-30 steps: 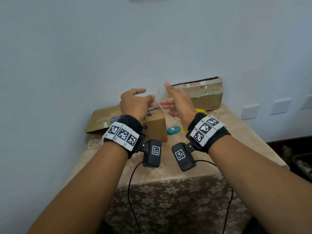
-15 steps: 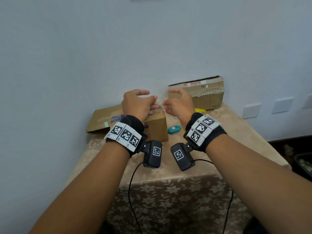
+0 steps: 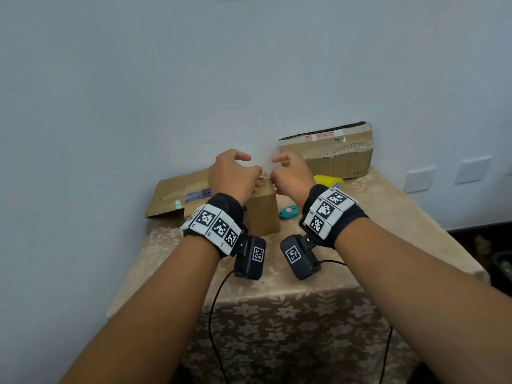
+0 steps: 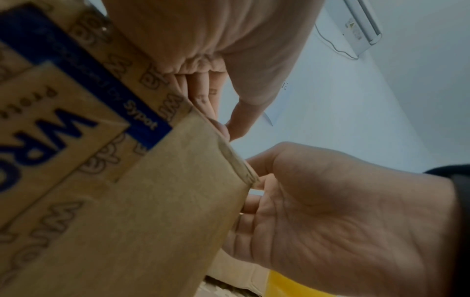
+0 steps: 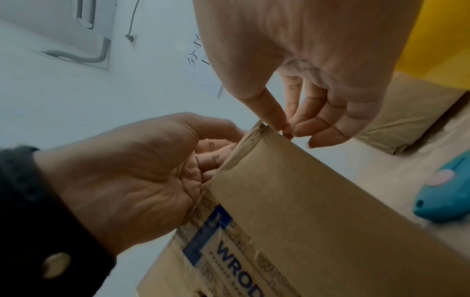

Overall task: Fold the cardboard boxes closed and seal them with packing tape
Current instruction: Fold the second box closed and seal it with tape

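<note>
In the head view, the small box [image 3: 261, 210] is standing mid-table, with the left hand [image 3: 232, 177] and right hand [image 3: 291, 177] curling over its top corner. In the wrist views, fingers [image 5: 318, 128] are pinching something there, probably clear tape I cannot make out. Light, stiff cardboard; best steadied by its walls.
</note>
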